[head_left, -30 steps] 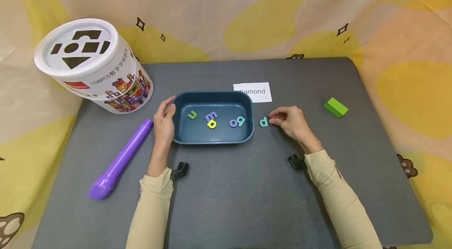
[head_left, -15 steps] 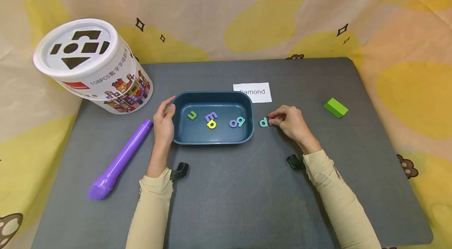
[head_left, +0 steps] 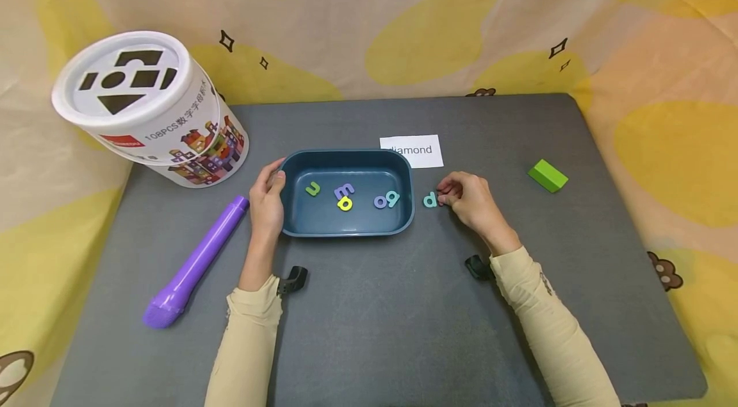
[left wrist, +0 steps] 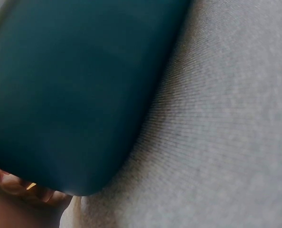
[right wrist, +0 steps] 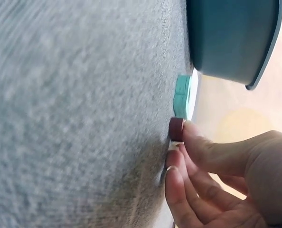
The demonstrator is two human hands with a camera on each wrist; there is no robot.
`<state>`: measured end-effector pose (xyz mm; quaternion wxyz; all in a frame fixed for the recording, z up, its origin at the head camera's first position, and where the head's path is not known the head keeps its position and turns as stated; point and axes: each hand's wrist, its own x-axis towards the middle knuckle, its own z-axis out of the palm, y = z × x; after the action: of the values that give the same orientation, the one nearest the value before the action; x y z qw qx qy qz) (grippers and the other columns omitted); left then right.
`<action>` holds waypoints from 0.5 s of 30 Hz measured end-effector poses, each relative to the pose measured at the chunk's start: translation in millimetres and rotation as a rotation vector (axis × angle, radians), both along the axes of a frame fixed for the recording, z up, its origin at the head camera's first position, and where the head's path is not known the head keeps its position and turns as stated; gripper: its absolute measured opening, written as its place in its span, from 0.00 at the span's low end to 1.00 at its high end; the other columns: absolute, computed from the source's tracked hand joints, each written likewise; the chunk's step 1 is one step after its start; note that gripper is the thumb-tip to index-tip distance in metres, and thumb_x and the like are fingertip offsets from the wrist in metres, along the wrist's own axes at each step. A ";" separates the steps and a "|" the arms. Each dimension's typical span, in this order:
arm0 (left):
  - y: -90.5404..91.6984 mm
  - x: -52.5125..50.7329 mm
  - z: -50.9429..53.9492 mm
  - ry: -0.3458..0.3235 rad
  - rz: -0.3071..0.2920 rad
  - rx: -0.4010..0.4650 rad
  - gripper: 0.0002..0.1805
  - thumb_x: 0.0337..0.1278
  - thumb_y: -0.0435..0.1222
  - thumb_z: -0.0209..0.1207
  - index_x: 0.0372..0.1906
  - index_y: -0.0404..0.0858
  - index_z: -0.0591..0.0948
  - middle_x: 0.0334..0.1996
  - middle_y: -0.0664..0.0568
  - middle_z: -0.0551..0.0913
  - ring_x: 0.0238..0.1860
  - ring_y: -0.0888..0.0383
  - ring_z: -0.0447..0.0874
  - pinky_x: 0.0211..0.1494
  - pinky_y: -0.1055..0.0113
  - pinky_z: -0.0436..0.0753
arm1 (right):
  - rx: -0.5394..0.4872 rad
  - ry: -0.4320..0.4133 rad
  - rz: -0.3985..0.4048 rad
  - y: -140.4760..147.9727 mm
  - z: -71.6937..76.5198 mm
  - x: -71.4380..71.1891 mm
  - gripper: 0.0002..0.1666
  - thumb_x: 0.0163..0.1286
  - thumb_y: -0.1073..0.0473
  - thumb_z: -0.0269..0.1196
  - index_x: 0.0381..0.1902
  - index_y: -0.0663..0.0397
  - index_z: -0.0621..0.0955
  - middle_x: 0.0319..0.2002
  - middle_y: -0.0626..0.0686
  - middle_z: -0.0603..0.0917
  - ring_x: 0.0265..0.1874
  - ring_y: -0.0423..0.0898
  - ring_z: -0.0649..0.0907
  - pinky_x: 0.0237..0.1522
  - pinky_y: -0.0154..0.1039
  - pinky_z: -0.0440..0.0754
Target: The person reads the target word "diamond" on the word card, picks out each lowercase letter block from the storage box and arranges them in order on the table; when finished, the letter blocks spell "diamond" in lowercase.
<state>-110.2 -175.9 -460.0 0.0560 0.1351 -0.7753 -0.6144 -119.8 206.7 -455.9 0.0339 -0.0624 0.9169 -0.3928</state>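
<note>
My left hand (head_left: 267, 207) grips the left end of the dark blue tray (head_left: 348, 228), thumb at the rim. Inside lie a green u (head_left: 312, 189), a purple m (head_left: 344, 191), a yellow letter (head_left: 344, 203), a purple o (head_left: 380, 202) and a teal letter (head_left: 393, 199). Just right of the tray, a teal d (head_left: 430, 200) rests on the table. My right hand (head_left: 474, 205) pinches a small dark red piece (right wrist: 176, 129) beside the d, between thumb and fingers; its shape is mostly hidden. The tray's side (left wrist: 74, 95) fills much of the left wrist view.
A white card (head_left: 419, 150) reading "diamond" lies behind the tray, its corner partly covered by the rim. A white bucket (head_left: 155, 106) stands at the back left, a purple microphone (head_left: 196, 263) lies left of my arm, and a green block (head_left: 548, 175) sits at the right.
My right wrist and forearm have shifted slightly left, while the fingertips stay beside the teal d. My left hand and the tray have barely moved.
</note>
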 end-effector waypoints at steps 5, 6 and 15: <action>-0.1 1.0 0.9 -0.005 0.004 0.000 0.23 0.86 0.44 0.48 0.75 0.41 0.76 0.73 0.42 0.77 0.76 0.47 0.71 0.82 0.46 0.63 | 0.001 0.004 0.007 -2.9 1.9 1.1 0.05 0.66 0.75 0.71 0.40 0.66 0.87 0.35 0.62 0.89 0.32 0.52 0.85 0.37 0.34 0.79; -0.3 0.9 0.6 -0.003 0.006 0.003 0.23 0.86 0.44 0.48 0.74 0.41 0.76 0.72 0.42 0.78 0.75 0.47 0.71 0.82 0.46 0.63 | 0.003 0.005 0.006 -3.5 2.5 1.2 0.05 0.66 0.75 0.71 0.40 0.66 0.87 0.35 0.62 0.89 0.32 0.52 0.86 0.37 0.35 0.79; 0.2 0.5 0.6 0.002 0.006 0.017 0.23 0.85 0.42 0.48 0.74 0.40 0.76 0.70 0.41 0.79 0.73 0.47 0.73 0.81 0.47 0.64 | 0.007 0.102 -0.057 -14.3 13.2 5.1 0.04 0.67 0.73 0.71 0.40 0.66 0.87 0.33 0.62 0.88 0.33 0.54 0.85 0.39 0.43 0.79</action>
<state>-109.7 -175.7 -459.4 0.0574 0.1372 -0.7695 -0.6210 -114.7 192.5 -442.6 -0.0237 -0.0559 0.9202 -0.3867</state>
